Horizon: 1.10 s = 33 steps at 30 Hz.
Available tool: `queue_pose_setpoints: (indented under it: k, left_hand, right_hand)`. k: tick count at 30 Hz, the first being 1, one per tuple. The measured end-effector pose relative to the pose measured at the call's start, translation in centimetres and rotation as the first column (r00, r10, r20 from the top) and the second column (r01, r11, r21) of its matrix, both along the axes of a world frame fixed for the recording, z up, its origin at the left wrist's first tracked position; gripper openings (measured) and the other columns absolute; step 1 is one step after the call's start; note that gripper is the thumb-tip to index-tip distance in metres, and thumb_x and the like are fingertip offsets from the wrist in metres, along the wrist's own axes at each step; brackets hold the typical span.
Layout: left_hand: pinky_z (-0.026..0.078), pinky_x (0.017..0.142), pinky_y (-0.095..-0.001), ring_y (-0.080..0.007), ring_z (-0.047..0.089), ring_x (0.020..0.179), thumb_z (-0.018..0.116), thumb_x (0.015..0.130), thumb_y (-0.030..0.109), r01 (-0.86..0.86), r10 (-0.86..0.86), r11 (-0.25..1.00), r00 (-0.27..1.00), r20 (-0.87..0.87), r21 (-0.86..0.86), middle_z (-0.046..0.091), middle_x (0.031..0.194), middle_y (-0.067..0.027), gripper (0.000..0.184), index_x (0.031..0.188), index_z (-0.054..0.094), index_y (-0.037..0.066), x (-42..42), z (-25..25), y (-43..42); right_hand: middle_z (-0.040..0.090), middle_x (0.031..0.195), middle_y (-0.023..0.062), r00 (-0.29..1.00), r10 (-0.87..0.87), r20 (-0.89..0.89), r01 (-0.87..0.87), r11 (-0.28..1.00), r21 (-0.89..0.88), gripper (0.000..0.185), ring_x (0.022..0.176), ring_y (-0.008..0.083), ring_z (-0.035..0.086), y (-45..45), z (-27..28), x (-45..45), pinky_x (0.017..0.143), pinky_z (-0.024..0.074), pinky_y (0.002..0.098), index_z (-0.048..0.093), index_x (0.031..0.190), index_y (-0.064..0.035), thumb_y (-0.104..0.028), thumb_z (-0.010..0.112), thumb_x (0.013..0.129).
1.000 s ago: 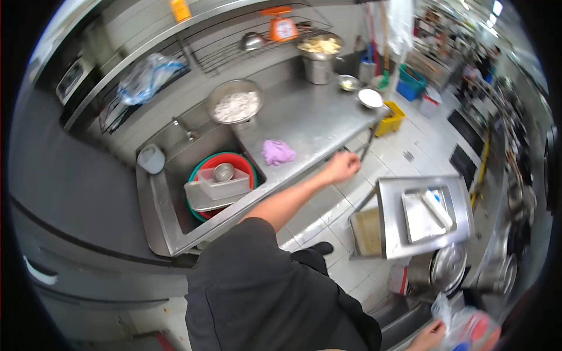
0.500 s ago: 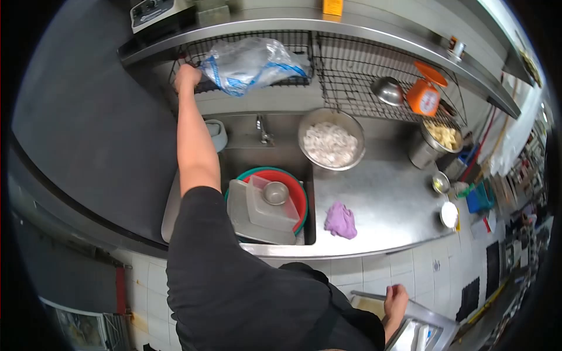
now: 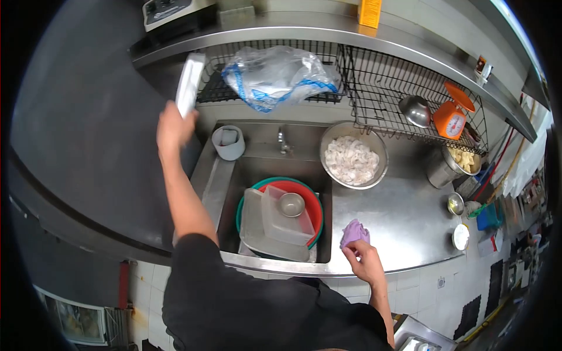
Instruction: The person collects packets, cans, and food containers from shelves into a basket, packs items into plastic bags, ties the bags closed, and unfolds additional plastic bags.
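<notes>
My left hand (image 3: 174, 130) is raised at the left end of the wire rack, closed around the lower end of a long white box-like object (image 3: 190, 85). That object stands tilted upward; its exact kind is blurred. Low over the counter's front edge, my right hand (image 3: 366, 263) has its thumb and fingers pinched at the near side of a crumpled purple cloth (image 3: 355, 231). The fingers partly cover the cloth.
The sink (image 3: 275, 167) holds green and red basins (image 3: 316, 199), translucent plastic containers (image 3: 287, 225) and a small metal bowl (image 3: 291, 205). A metal bowl of pale pieces (image 3: 354, 161) stands beside it. Above are a plastic bag (image 3: 281, 76) and an orange scale (image 3: 451, 120).
My left hand has come away from the rack's left end, bringing out the white box-like object. My right hand has risen from below the counter to the purple cloth. The view has shifted.
</notes>
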<state>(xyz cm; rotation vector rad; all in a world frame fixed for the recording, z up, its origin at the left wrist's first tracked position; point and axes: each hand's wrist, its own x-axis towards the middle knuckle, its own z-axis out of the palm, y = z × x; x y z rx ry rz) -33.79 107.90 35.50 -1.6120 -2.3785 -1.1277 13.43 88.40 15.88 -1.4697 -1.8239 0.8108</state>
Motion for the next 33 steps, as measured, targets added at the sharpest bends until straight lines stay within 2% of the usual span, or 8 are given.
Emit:
queue_pose_setpoints:
  k: [4,7,11,14,17,23,29,33]
  left_hand:
    - [0.055,0.075,-0.0389,-0.0235,0.069,0.085,0.085,0.076,0.027,0.388,-0.415,0.91,0.862,0.291,0.146,0.07,0.092,-0.0148,0.048,0.107,0.059,0.001,9.2,-10.1,-9.8]
    - [0.052,0.085,-0.0419,-0.0298,0.066,0.093,0.083,0.08,0.024,0.749,-0.709,0.637,0.476,0.52,0.182,0.065,0.105,-0.0162,0.055,0.122,0.056,0.002,17.4,-22.7,-15.4]
    - [0.046,0.101,-0.039,-0.0246,0.057,0.121,0.074,0.088,0.014,0.796,-0.833,0.384,0.08,0.547,0.469,0.058,0.126,-0.0144,0.065,0.141,0.038,0.004,20.4,-28.0,-21.0]
    - [0.042,0.108,-0.0398,-0.0199,0.057,0.124,0.071,0.092,0.017,0.866,0.009,0.134,-0.487,0.873,0.482,0.056,0.135,-0.008,0.063,0.147,0.04,0.011,16.9,-31.1,-21.5]
    - [0.042,0.111,-0.0427,-0.0216,0.058,0.125,0.073,0.092,0.023,0.741,0.363,0.138,-0.655,0.662,0.657,0.056,0.14,-0.0084,0.059,0.143,0.047,0.01,15.3,-34.6,-23.7]
    - [0.038,0.115,-0.0494,-0.0289,0.052,0.134,0.083,0.078,0.042,0.633,0.414,0.234,-0.751,0.513,0.738,0.055,0.144,-0.0118,0.084,0.146,0.046,0.009,16.9,-34.8,-30.5]
    - [0.047,0.108,-0.0519,-0.0311,0.064,0.118,0.075,0.083,0.022,0.405,0.813,0.136,-0.567,0.132,0.904,0.065,0.129,-0.0164,0.063,0.139,0.054,0.003,21.5,-31.9,-35.9]
    - [0.053,0.101,-0.0468,-0.0289,0.066,0.114,0.072,0.084,0.019,0.568,0.745,0.179,-0.612,0.266,0.804,0.066,0.125,-0.018,0.057,0.135,0.055,-0.001,24.0,-30.4,-37.5]
  right_hand:
    - [0.07,0.089,0.0102,0.901,0.059,-0.43,-0.069,0.998,-0.008,0.025,0.076,0.0158,0.066,0.6,-1.6,-7.4,0.071,0.0529,0.0309,0.064,0.11,0.0012,-0.02,0.065,0.099]
    - [0.069,0.098,0.0105,0.752,-0.021,-0.659,-0.118,0.979,-0.167,0.034,0.084,0.0192,0.068,-0.2,0.5,-11.9,0.075,0.0541,0.0325,0.06,0.114,0.0039,-0.028,0.058,0.103]
    - [0.067,0.069,0.0206,0.986,-0.095,-0.139,0.104,0.993,0.063,0.037,0.073,0.0358,0.071,-3.8,0.0,-12.6,0.067,0.0524,0.0432,0.069,0.093,0.0035,-0.032,0.061,0.099]
    - [0.065,0.075,0.0278,0.975,-0.04,0.219,0.041,0.999,-0.003,0.031,0.078,0.0457,0.067,-7.5,0.4,-12.7,0.07,0.052,0.0476,0.069,0.097,0.0014,-0.027,0.058,0.1]
    - [0.065,0.08,0.031,0.949,0.071,0.309,-0.06,0.997,-0.044,0.029,0.084,0.0503,0.063,-11.1,1.7,-13.1,0.075,0.0497,0.0565,0.068,0.098,0.0,-0.027,0.057,0.1]
    - [0.068,0.075,0.0175,0.988,-0.126,0.088,0.12,0.991,0.064,0.012,0.07,0.0305,0.069,-22.6,12.8,-12.6,0.067,0.0535,0.0366,0.07,0.097,-0.0004,-0.007,0.065,0.089]
    - [0.066,0.081,0.0052,0.946,-0.311,-0.086,0.322,0.923,0.211,0.011,0.073,0.01,0.061,-29.2,15.9,-11.0,0.067,0.0477,0.0249,0.065,0.097,0.002,0.006,0.058,0.089]
    - [0.06,0.088,-0.0016,0.683,-0.569,-0.458,0.687,0.713,0.139,0.008,0.081,0.0053,0.053,-32.6,13.3,-9.7,0.072,0.043,0.0226,0.063,0.103,-0.0026,-0.004,0.057,0.098]
